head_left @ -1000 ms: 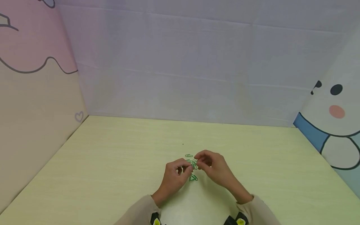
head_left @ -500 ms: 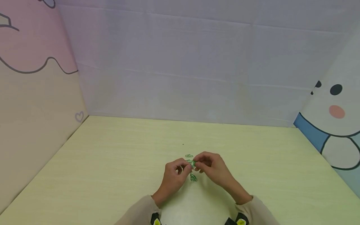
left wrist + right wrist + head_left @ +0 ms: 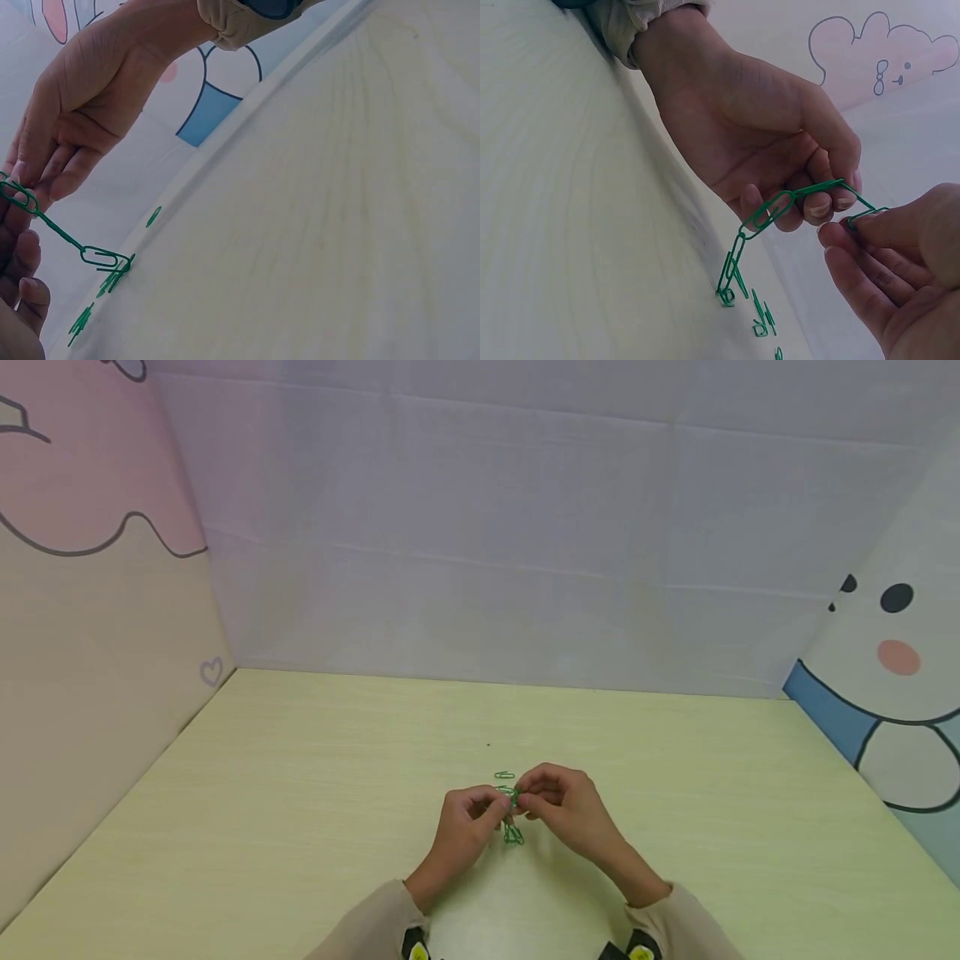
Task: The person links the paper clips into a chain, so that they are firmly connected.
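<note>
A chain of green paper clips [image 3: 814, 189] runs through the fingertips of my left hand [image 3: 463, 833], which pinches it. From there its lower part slants down to the table, as the right wrist view shows. My right hand [image 3: 566, 806] pinches a paper clip [image 3: 865, 199] at the upper end, thumb against forefinger. Both hands' fingertips are close together above the table in the head view. In the left wrist view, the hanging clips [image 3: 67, 236] stretch down below the right hand's fingers, while the left hand's fingers [image 3: 28, 255] curl at the left edge.
One loose paper clip [image 3: 504, 775] lies on the pale wooden table [image 3: 337, 760] just beyond the hands, with more green clips [image 3: 505, 789] nearer them. A small dark speck [image 3: 488, 745] is farther back. Printed cloth walls [image 3: 480, 543] close the back and both sides.
My right hand has moved left and slightly down, bringing its fingertips up to the left hand's. The left fingers have shifted a little, and the hanging clips have swung slightly left.
</note>
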